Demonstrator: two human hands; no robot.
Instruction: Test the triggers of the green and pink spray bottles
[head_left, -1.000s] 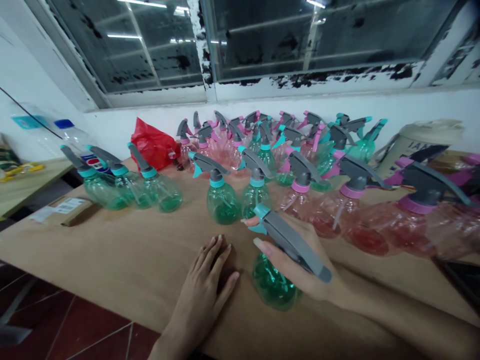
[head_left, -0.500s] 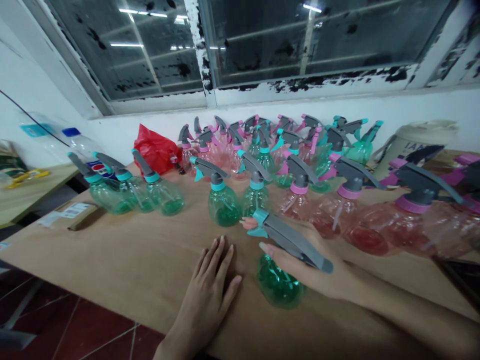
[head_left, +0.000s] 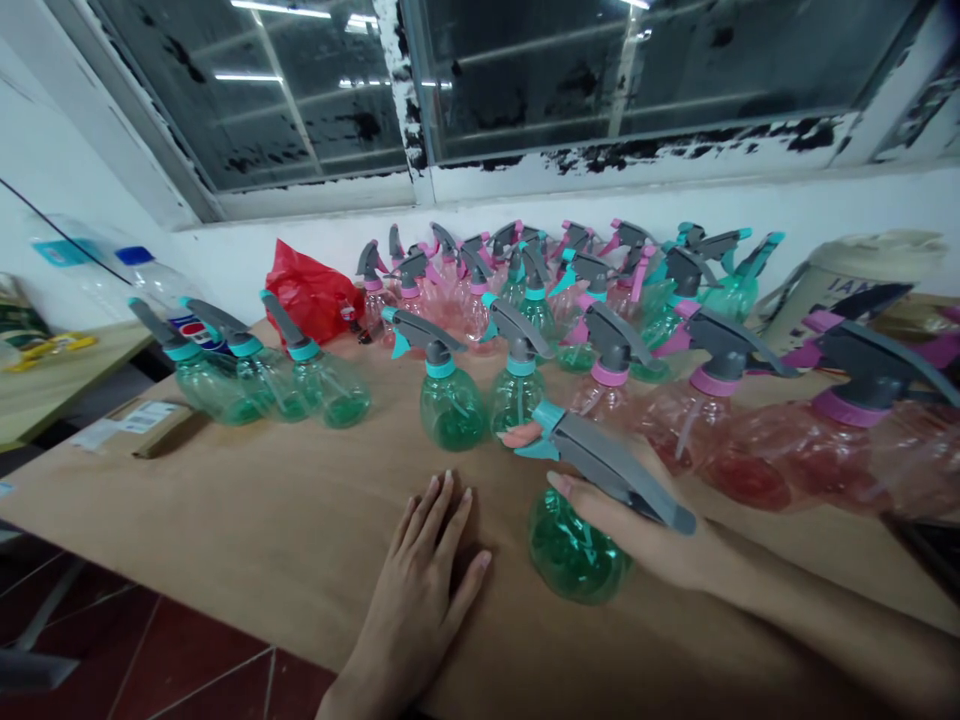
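My right hand [head_left: 637,515] is wrapped round the neck of a green spray bottle [head_left: 576,555] with a grey and turquoise trigger head [head_left: 611,460]. The bottle is upright, at or just over the brown tabletop; I cannot tell if its base touches. My left hand [head_left: 424,565] lies flat on the table [head_left: 247,510], fingers stretched out, to the left of that bottle. Just beyond the hands stand two more green spray bottles [head_left: 452,410]. A row of pink spray bottles [head_left: 679,425] runs off to the right, partly behind my right hand and forearm.
Several green spray bottles [head_left: 330,390] stand at the left, near a flat cardboard piece [head_left: 161,428] and a Pepsi bottle [head_left: 150,280]. A red plastic bag [head_left: 311,295] lies by the wall. More spray bottles crowd the back, beside a cream bag [head_left: 862,275]. A dark object [head_left: 930,555] sits far right.
The view has shifted slightly. My right hand and the green spray bottle appear a little further right, with the same grip. My left hand stays flat on the table.
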